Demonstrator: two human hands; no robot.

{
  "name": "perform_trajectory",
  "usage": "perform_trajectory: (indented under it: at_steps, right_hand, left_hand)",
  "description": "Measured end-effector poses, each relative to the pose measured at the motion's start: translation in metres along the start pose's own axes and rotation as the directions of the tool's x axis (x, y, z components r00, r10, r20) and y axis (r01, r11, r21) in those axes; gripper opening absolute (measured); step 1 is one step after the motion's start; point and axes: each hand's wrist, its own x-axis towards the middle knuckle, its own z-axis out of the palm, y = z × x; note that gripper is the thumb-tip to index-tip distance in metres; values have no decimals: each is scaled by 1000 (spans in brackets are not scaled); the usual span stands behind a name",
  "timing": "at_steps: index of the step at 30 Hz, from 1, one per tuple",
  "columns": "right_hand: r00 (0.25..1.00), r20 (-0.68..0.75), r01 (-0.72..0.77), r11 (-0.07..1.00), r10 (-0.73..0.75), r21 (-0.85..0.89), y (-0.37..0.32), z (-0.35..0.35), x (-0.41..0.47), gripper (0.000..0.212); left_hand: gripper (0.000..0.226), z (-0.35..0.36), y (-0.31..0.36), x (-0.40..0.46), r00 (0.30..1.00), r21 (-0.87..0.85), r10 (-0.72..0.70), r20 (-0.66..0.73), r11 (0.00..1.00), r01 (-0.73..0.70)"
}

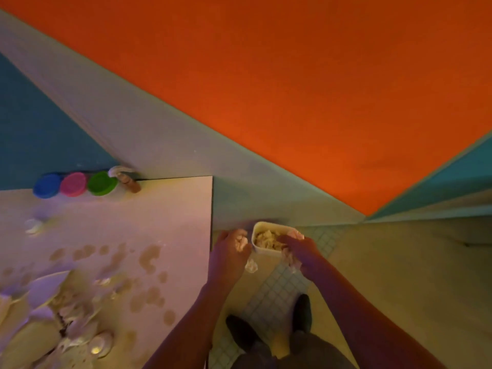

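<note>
Head view: left hand grips a tissue wad just left of the bin. Right hand reaches inside; hold unclear. Binning step, likely; next, drop wad in.

The wall is a flat, strong orange, edged by a pale grey band and teal panels. There is a blue lid, a pink lid and a green lid. The worktop is off-white, blotched with brownish spots. The tub is white, its scraps beige, the wad white. The floor shows a grid of small pale tiles, and the shoes are dark.
</note>
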Motion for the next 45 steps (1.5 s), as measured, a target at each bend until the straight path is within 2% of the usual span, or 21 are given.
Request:
perform_trajectory:
  at_steps: [9,14,21,25,30,33,39,42,43,45]
  right_hand:
    - [998,-25,-67,990,64,-126,24,-86,37,45]
    - [997,-25,-77,981,74,-177,27,-104,69,27]
    - [995,30,-85,956,98,-281,34,-105,125,11]
    - [995,33,-83,960,95,-268,55,-97,171,6]
    - [996,69,-36,960,57,-276,88,-78,244,20]
    - [999,36,-27,962,38,-272,109,-63,295,29]
    - [995,-8,-103,979,103,-178,134,-31,388,37]
    - [991,26,-127,991,129,-45,149,-13,443,43]
    - [992,31,-123,992,123,-11,155,-9,460,39]
    - [994,-5,-114,993,114,-6,164,-2,489,17]
  left_hand:
    - [37,87,25,-12,973,124,-144,182,985,122]
    - [37,131,38,-8,959,175,-195,206,971,160]
    - [36,182,34,20,942,191,-217,255,967,171]
    - [37,218,7,45,933,192,-219,286,967,168]
    - [40,275,-49,83,928,234,-213,305,962,144]
    - [39,311,-87,111,928,239,-205,311,962,133]
    - [41,374,-142,172,945,279,-189,268,954,111]
    - [43,408,-168,202,959,296,-176,223,949,105]
    - [44,421,-179,212,962,295,-175,208,949,109]
    - [48,446,-198,229,958,285,-208,199,947,146]
